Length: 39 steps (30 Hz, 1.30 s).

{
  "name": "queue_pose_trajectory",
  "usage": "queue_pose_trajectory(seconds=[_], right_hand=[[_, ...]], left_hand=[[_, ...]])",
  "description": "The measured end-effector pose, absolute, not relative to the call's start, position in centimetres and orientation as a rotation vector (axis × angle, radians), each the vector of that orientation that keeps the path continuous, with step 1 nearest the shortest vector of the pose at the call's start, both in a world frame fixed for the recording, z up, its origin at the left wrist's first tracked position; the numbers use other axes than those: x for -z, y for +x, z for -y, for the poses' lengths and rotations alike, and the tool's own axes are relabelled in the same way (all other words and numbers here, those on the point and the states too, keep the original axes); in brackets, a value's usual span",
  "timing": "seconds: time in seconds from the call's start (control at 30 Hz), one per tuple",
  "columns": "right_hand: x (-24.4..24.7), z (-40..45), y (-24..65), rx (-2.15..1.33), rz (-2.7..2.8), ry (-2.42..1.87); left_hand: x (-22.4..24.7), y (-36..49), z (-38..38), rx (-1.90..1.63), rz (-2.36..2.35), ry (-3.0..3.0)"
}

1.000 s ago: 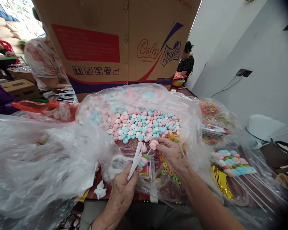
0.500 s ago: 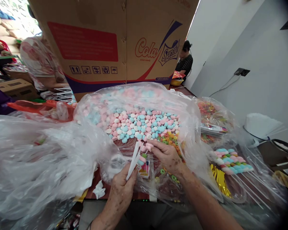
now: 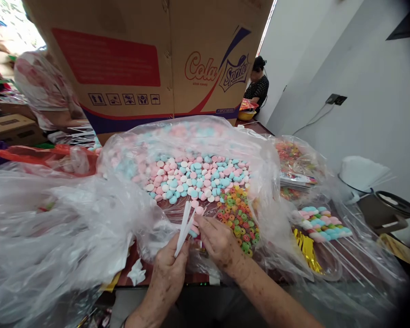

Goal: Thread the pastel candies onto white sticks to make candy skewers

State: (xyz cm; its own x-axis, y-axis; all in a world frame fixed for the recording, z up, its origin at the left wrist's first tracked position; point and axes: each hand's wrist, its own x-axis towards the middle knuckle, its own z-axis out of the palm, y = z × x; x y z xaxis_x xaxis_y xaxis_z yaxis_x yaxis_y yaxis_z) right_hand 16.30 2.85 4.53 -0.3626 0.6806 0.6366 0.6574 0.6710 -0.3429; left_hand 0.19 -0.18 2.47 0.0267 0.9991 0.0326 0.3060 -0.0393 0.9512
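Observation:
My left hand (image 3: 171, 262) is closed around several thin white sticks (image 3: 183, 230), which point up and away from me. Just right of the sticks, my right hand (image 3: 218, 243) pinches at a pink marshmallow, largely covered by the fingers. Pink and blue marshmallow pieces (image 3: 193, 231) show behind the sticks, partly hidden. Loose pink marshmallows (image 3: 199, 210) lie just beyond my fingertips. Farther back, a heap of pink, white and blue marshmallows (image 3: 198, 175) spills from a clear plastic bag (image 3: 225, 132). Ring-shaped gummies (image 3: 239, 214) in several colours lie right of it.
A tall cardboard box (image 3: 123, 105) stands behind the bag. Crumpled plastic (image 3: 54, 223) covers the left side. Finished marshmallow skewers (image 3: 324, 223) and gold ties (image 3: 307, 250) lie right, near a dark container (image 3: 382, 214). Two people (image 3: 44, 86) sit beyond the box.
My right hand has come left toward the sticks, from the pink marshmallow it was pinching beside the heap. More gummies are uncovered. The whole view has shifted slightly.

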Motion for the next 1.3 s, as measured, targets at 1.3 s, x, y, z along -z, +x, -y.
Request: queue_pose_trajectory(seconds=[1.3], right_hand=[[-7.0,-5.5,19.6,-0.748,1.609,-1.405]], left_hand=[[-4.0,0.8,0.5,-0.987,-1.354,1.546]])
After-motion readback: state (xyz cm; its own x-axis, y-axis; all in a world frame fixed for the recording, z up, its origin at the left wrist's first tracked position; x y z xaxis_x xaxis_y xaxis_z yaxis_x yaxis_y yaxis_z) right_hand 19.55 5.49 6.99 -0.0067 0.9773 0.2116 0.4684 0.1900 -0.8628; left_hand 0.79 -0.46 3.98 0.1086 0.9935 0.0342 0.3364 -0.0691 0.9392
